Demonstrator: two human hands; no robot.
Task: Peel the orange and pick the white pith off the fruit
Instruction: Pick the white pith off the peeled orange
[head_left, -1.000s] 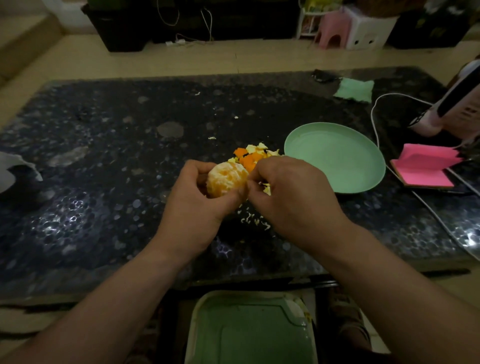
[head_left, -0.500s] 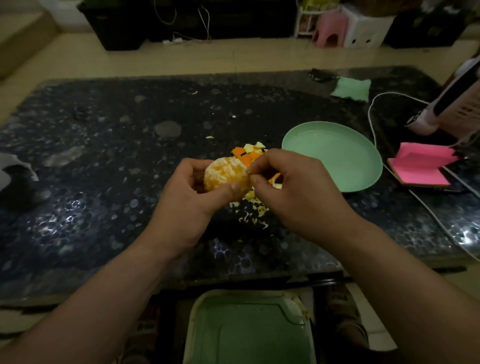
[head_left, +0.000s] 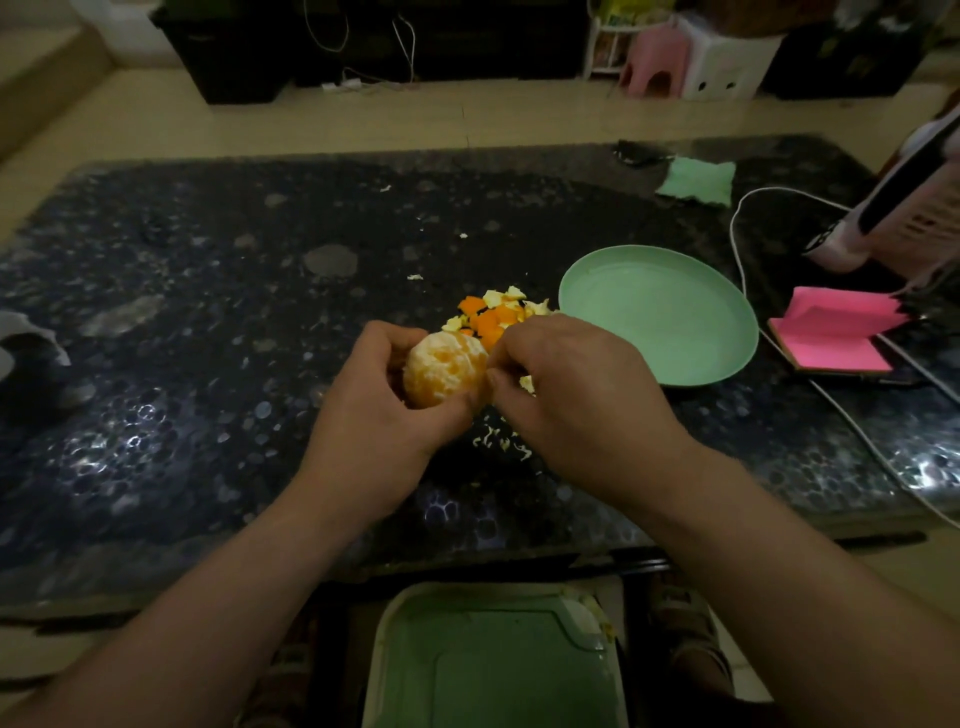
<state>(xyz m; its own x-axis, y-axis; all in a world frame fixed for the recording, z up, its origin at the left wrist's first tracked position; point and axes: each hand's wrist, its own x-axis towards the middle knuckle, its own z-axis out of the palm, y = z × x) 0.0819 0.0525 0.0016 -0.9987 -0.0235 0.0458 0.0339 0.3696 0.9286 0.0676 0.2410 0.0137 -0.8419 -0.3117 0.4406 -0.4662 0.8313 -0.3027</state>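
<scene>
Nearest, below both wrists, a green bin sits under the table edge. Left hand cups the orange, fingers curled behind it, thumb across the near side. The fruit is peeled and raised just off the table between the two hands. Right hand pinches thumb to forefinger at the orange's right flank (whether a strand sits between the tips is hidden). Pith shreds lie under the right hand's heel. The peel pile is just beyond the fingertips, and the green plate is past the right knuckles.

Step, as judged: picking pith, and pale patches show it is unfinished. To do it well: firm but light left grip so the segments don't burst, pull strands along the segment lines, rotate the fruit to check the hidden far side, and drop scraps on the pile.
</scene>
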